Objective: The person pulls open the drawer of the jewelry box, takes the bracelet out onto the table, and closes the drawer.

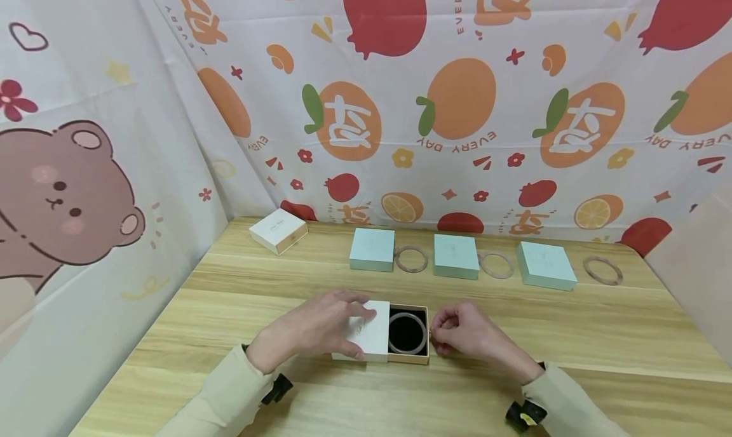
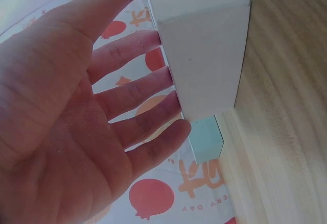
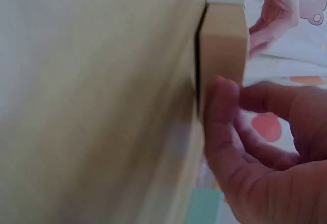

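A white jewelry box sleeve [image 1: 377, 335] lies on the table with its tan drawer [image 1: 408, 359] slid partly out to the right. A pale pinkish bangle [image 1: 407, 314] lies on the black lining [image 1: 406, 333] inside. My left hand [image 1: 323, 326] rests on the sleeve, fingers spread and fairly straight, their tips on its top face in the left wrist view. At the drawer's right end, my right hand [image 1: 466, 330] pinches with thumb and forefinger against the tan drawer front [image 3: 222, 55]. The spot between those fingertips is hidden.
Along the back stand three mint boxes, left [image 1: 372, 249], middle [image 1: 455, 256] and right [image 1: 546, 265], each with a bangle to its right: [image 1: 411, 271] is hidden from none. Another white box [image 1: 279, 229] sits at the back left, before the printed curtain [image 1: 400, 157].
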{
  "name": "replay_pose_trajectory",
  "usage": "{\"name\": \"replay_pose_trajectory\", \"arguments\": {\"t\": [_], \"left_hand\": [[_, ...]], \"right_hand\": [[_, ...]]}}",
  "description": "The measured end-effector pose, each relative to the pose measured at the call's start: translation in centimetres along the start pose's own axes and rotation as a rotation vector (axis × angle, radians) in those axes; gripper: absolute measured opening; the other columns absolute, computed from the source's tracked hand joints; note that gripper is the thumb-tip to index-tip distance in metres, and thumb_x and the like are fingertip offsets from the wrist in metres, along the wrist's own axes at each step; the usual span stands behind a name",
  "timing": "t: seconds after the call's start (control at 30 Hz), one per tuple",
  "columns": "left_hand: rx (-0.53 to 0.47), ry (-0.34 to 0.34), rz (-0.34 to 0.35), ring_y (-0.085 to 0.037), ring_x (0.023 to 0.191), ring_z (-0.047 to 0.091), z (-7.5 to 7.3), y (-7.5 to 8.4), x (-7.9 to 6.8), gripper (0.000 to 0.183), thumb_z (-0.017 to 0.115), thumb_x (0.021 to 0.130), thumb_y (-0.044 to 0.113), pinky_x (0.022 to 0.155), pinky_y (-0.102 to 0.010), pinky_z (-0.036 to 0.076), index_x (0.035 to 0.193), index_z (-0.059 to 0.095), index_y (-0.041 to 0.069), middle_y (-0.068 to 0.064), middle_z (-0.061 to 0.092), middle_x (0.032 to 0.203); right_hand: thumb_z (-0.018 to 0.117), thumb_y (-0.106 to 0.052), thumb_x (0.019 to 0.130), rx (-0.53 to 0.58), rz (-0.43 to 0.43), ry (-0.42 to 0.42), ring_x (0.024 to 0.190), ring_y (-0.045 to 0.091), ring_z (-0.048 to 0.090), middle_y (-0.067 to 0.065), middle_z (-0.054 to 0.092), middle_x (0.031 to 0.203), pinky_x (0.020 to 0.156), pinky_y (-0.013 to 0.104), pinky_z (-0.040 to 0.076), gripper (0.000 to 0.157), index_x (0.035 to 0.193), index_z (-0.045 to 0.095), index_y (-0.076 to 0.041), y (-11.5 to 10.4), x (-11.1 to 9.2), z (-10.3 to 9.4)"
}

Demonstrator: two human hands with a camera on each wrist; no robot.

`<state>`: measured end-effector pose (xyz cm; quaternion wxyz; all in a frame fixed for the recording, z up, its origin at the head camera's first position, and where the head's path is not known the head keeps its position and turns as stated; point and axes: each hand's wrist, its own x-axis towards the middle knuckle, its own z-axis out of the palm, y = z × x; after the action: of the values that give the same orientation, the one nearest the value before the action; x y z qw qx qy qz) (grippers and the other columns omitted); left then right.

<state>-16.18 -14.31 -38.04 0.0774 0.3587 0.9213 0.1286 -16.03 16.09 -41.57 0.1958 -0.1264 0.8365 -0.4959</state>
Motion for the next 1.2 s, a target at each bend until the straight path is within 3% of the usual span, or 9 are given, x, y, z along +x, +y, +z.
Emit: {"name": "replay_pose_trajectory", "arguments": {"t": [0.17, 0.27, 0.4, 0.5, 0.93, 1.07, 1.2], "left_hand": [[-0.004, -0.002, -0.004, -0.034, 0.136, 0.057, 0.0, -0.1, 0.0, 0.069, 0.088, 0.076, 0.046, 0.111, -0.05, 0.049, 0.134, 0.069, 0.015, -0.015, 0.059, 0.147], [-0.004, 0.0, -0.006, -0.034, 0.135, 0.057, 0.0, -0.1, 0.0, 0.069, 0.088, 0.075, 0.046, 0.111, -0.05, 0.049, 0.134, 0.069, 0.015, -0.015, 0.059, 0.147], [0.0, 0.007, -0.006, -0.033, 0.135, 0.058, -0.1, -0.1, -0.1, 0.068, 0.088, 0.075, 0.046, 0.11, -0.05, 0.05, 0.134, 0.069, 0.016, -0.014, 0.06, 0.147], [-0.002, 0.008, -0.005, -0.033, 0.134, 0.058, -0.1, -0.2, -0.1, 0.067, 0.088, 0.076, 0.046, 0.11, -0.049, 0.05, 0.133, 0.07, 0.016, -0.014, 0.06, 0.147], [-0.019, -0.002, -0.006, -0.033, 0.135, 0.057, -0.1, -0.4, -0.5, 0.067, 0.088, 0.077, 0.045, 0.11, -0.049, 0.049, 0.135, 0.069, 0.016, -0.014, 0.059, 0.148], [-0.026, 0.001, -0.025, -0.033, 0.136, 0.057, -0.3, -0.8, -1.2, 0.068, 0.089, 0.075, 0.044, 0.109, -0.05, 0.05, 0.135, 0.069, 0.016, -0.014, 0.059, 0.148], [-0.037, -0.001, -0.054, -0.034, 0.136, 0.056, -0.4, -1.3, -1.9, 0.069, 0.09, 0.075, 0.042, 0.108, -0.052, 0.05, 0.135, 0.068, 0.017, -0.013, 0.059, 0.148]], "right_hand": [[0.071, -0.016, 0.094, -0.233, -0.08, 0.126, 0.065, 0.01, 0.06, -0.001, 0.067, 0.075, 0.057, 0.022, 0.049, 0.007, 0.092, 0.071, -0.009, -0.8, 0.2, -0.2], [0.073, -0.017, 0.093, -0.365, -0.195, 0.205, 0.064, 0.003, 0.054, -0.007, 0.064, 0.073, 0.058, 0.019, 0.046, 0.005, 0.09, 0.074, -0.013, -1.3, 0.6, -0.2], [0.076, -0.019, 0.09, -0.524, -0.338, 0.184, 0.058, -0.004, 0.048, -0.01, 0.061, 0.065, 0.057, 0.018, 0.044, 0.008, 0.089, 0.076, -0.011, -2.0, 1.4, 0.4], [0.077, -0.019, 0.089, -0.593, -0.362, 0.155, 0.055, -0.004, 0.045, -0.01, 0.058, 0.061, 0.056, 0.018, 0.042, 0.011, 0.086, 0.077, -0.008, -2.5, 2.0, 1.2], [0.074, -0.005, 0.084, -0.645, -0.313, 0.17, 0.053, 0.006, 0.045, -0.007, 0.052, 0.055, 0.052, 0.021, 0.039, 0.026, 0.061, 0.062, -0.012, -3.2, 3.4, 3.1], [0.072, -0.004, 0.081, -0.558, -0.299, 0.144, 0.051, 0.004, 0.042, -0.009, 0.047, 0.053, 0.052, 0.019, 0.035, 0.026, 0.06, 0.059, -0.013, -3.2, 3.6, 3.1], [0.072, -0.007, 0.083, -0.434, -0.242, 0.12, 0.052, 0.004, 0.045, -0.007, 0.052, 0.057, 0.053, 0.018, 0.038, 0.02, 0.066, 0.062, -0.012, -3.5, 3.4, 3.0]]}}
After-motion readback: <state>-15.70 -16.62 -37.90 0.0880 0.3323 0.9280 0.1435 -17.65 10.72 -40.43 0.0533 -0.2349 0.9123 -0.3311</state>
